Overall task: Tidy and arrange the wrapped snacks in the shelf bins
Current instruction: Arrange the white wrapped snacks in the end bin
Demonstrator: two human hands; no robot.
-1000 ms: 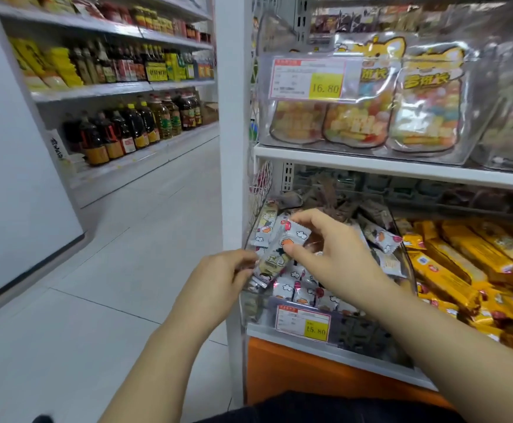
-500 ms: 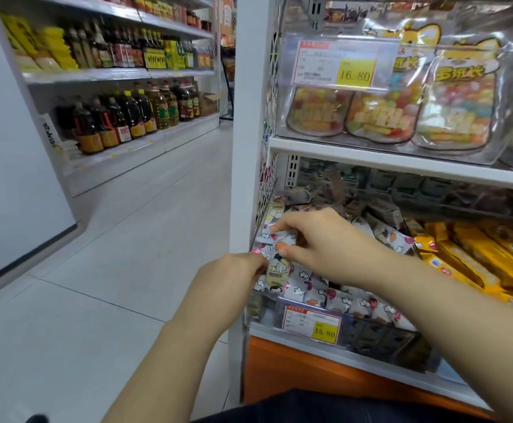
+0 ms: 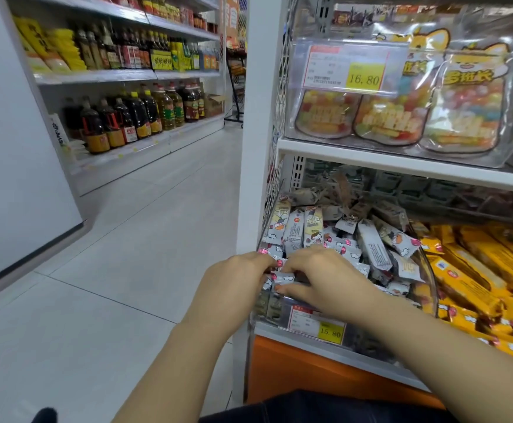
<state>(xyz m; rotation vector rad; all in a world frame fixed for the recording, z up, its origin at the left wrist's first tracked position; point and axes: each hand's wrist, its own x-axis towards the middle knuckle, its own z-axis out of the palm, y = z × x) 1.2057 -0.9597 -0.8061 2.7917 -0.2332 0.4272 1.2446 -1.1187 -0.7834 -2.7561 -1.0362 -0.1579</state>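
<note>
In the clear bin point(image 3: 429, 270) we judge the tidying about half done: some wrapped snacks point(image 3: 295, 230) stand aligned at its left, the rest lie jumbled, and our left hand point(image 3: 237, 279) and right hand point(image 3: 319, 279) both pinch one small packet point(image 3: 283, 278) at its front-left corner.

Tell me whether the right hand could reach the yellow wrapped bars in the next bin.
Probably yes: the yellow wrapped bars lie uncovered just past the clear divider, though the right hand is pinching a white wrapped snack.

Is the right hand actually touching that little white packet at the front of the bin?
Touching. The head view shows the right hand pinching the white packet between thumb and fingers.
</note>
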